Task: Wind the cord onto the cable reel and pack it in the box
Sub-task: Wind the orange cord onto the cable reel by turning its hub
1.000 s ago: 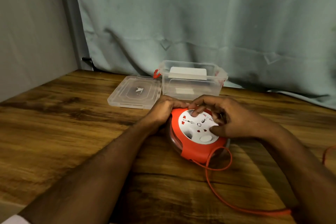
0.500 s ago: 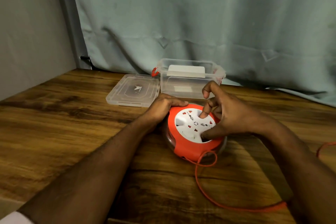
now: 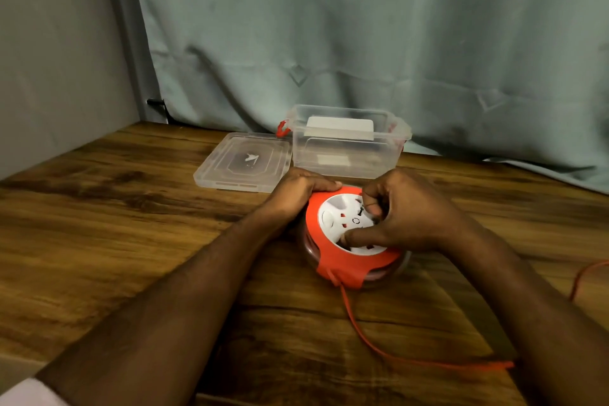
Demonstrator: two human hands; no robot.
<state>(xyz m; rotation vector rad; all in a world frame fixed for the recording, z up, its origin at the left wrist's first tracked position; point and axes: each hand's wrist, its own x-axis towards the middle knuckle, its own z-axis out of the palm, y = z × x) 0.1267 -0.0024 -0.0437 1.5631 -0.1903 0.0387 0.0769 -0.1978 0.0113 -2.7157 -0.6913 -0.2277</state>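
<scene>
Cable reel [image 3: 354,241]: on table [image 3: 115,224], before open box [image 3: 349,145]. Left hand [image 3: 298,189] curls round its rim, steadying. Right hand [image 3: 405,211] pinches the white hub, fingers bent. Cord [image 3: 369,336] trails loose. Step: winding. Next probably needs another hub turn.

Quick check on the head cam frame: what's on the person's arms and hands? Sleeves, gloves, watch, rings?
Both hands are bare: no gloves on the left hand or the right hand, and no rings show on the visible fingers. Both forearms are uncovered, with no watch or band at either wrist. The only clothing in view is a light, whitish sleeve edge at the bottom left corner, on the left arm.
</scene>
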